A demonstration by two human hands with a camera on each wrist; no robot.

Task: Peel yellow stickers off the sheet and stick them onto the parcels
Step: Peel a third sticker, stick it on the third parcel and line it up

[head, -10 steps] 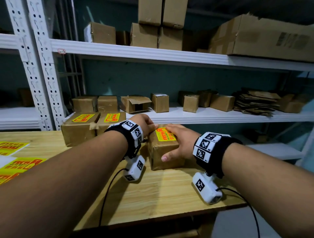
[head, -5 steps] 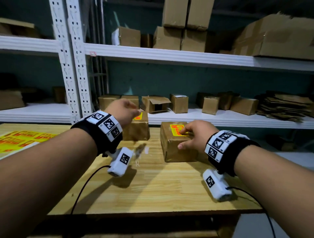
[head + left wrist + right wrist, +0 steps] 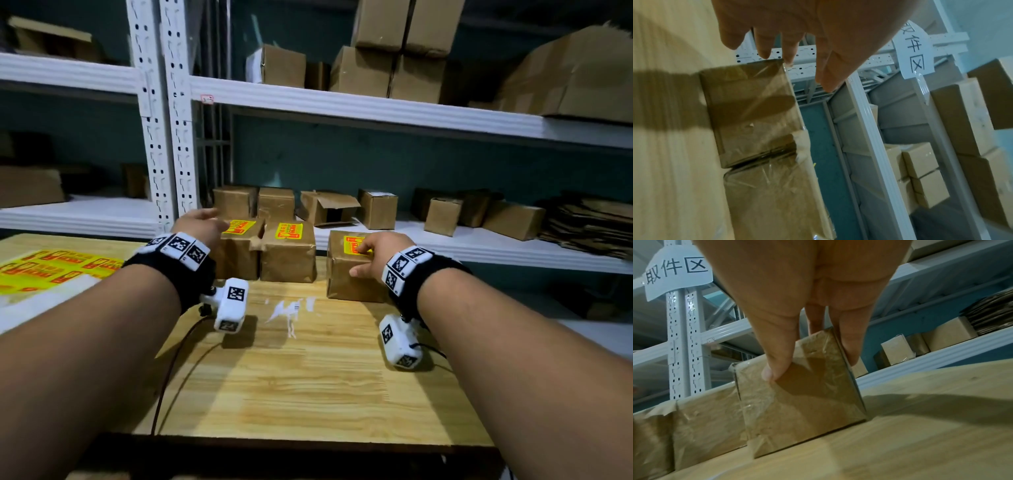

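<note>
Three brown taped parcels stand on the wooden table (image 3: pixel 291 377), each with a yellow sticker on top. My right hand (image 3: pixel 358 260) grips the right parcel (image 3: pixel 346 284), fingers over its sticker (image 3: pixel 351 244). In the right wrist view the thumb (image 3: pixel 774 368) presses the parcel's (image 3: pixel 807 402) front face and the fingers hook its far edge. My left hand (image 3: pixel 205 222) hovers over the left parcel (image 3: pixel 236 260) and holds nothing. In the left wrist view its fingers (image 3: pixel 764 48) hang straight above that parcel (image 3: pixel 752 110). The middle parcel (image 3: pixel 287 263) touches the left one. The yellow sticker sheet (image 3: pixel 51 270) lies far left.
White paper scraps (image 3: pixel 291 308) lie mid-table. Behind the table a white shelf (image 3: pixel 445 243) carries small boxes (image 3: pixel 376 209) and flattened cardboard (image 3: pixel 589 222). A perforated upright (image 3: pixel 164 137) rises behind the left parcels. Wrist camera cables trail across the table.
My left hand has let go of the right parcel and swung left over the left parcel. The right hand stays on its parcel. My head has turned left.
</note>
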